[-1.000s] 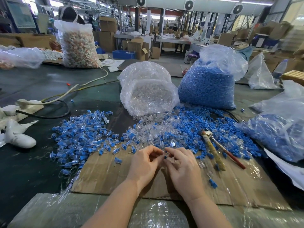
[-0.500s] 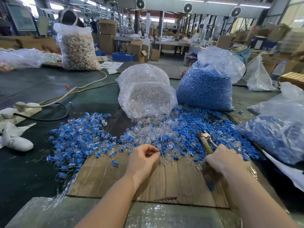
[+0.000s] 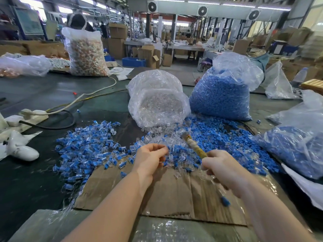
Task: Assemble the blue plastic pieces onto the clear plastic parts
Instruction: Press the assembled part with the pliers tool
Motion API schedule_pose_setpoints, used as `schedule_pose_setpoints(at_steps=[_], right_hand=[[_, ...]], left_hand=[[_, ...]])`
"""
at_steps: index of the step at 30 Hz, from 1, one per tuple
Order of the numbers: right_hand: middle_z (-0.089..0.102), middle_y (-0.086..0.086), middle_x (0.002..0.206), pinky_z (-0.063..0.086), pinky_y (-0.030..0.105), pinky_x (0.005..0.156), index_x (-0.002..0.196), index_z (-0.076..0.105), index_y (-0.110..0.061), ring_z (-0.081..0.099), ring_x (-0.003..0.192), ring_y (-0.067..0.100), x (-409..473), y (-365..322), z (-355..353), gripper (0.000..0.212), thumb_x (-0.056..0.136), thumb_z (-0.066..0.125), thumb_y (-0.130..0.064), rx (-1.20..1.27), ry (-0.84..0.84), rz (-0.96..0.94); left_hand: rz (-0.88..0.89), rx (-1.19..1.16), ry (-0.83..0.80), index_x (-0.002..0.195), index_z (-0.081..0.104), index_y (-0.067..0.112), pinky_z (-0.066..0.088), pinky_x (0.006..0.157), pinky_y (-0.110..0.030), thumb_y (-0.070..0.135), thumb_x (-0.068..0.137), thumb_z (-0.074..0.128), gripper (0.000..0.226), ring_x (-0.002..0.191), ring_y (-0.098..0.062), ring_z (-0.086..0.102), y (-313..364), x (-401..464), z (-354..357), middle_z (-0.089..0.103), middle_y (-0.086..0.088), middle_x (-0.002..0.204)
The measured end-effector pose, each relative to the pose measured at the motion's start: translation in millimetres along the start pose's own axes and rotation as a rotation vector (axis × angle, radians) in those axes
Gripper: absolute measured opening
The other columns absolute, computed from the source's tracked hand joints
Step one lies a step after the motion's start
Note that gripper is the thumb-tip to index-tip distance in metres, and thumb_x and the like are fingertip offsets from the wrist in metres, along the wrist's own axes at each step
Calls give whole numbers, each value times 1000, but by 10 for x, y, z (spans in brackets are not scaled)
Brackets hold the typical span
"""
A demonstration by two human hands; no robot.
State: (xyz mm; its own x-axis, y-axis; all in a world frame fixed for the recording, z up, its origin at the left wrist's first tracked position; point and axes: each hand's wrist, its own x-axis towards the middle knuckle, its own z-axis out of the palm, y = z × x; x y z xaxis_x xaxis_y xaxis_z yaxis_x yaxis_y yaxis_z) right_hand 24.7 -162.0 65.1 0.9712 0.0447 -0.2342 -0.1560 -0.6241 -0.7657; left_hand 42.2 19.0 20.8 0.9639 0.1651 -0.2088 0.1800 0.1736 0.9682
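Crowding both hands, blue pieces point(image 3: 218, 137) surround right grip point(image 3: 225, 167) clasping tool point(image 3: 194, 145); left grip point(image 3: 150, 157) curled, contents unclear.

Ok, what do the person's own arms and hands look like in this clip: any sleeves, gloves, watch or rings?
Both forearms are bare up to the frame's lower edge: no sleeves show. The left hand and right hand wear no gloves. No watch, bracelet or ring is visible on either wrist or on the fingers that show. The right hand is somewhat motion-blurred, so small details there cannot be told.

cardboard point(image 3: 167, 194) bare nr hands, bags point(image 3: 158, 100) prob. block behind
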Motion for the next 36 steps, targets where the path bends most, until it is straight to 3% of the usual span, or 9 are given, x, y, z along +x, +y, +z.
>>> schedule_pose_setpoints(at_steps=[3, 6, 11, 23, 36], right_hand=[[51, 9, 68, 38, 30, 59, 70, 51, -9, 48, 64, 22, -82, -84, 104, 9, 76, 53, -3, 138, -166, 14], [54, 14, 78, 44, 32, 60, 81, 51, -7, 53, 68, 23, -132, -116, 164, 7, 77, 50, -1, 218, -253, 37], [55, 14, 89, 49, 32, 62, 95, 48, -4, 56, 75, 22, -185, -159, 179, 17, 79, 48, 1, 232, -334, 64], [51, 12, 90, 48, 31, 65, 108, 50, -2, 53, 79, 21, -231, -178, 227, 32, 77, 47, 4, 238, -355, 75], [42, 11, 88, 42, 35, 69, 95, 46, -8, 42, 83, 25, -250, -166, 262, 23, 76, 43, 6, 210, -348, 29]], left_hand=[[13, -35, 33, 81, 66, 7, 42, 48, -21, 4, 82, 65, 3, 49, -9, 52, 63, 14, -19, 64, -5, 66], [27, -6, 74, 83, 66, 4, 40, 40, -16, 3, 82, 65, 2, 44, -6, 50, 105, 20, -75, 62, -3, 63], [47, -8, 135, 75, 66, 5, 43, 42, -15, -1, 82, 64, 9, 48, -10, 51, 125, 23, -149, 62, -6, 64], [-5, -18, 139, 78, 64, 2, 47, 43, -17, -4, 82, 64, 7, 47, -10, 56, 167, 29, -205, 61, -10, 65], [10, -34, 128, 77, 63, 1, 50, 45, -18, -4, 83, 62, 8, 54, -13, 58, 162, 16, -140, 62, -10, 67]])
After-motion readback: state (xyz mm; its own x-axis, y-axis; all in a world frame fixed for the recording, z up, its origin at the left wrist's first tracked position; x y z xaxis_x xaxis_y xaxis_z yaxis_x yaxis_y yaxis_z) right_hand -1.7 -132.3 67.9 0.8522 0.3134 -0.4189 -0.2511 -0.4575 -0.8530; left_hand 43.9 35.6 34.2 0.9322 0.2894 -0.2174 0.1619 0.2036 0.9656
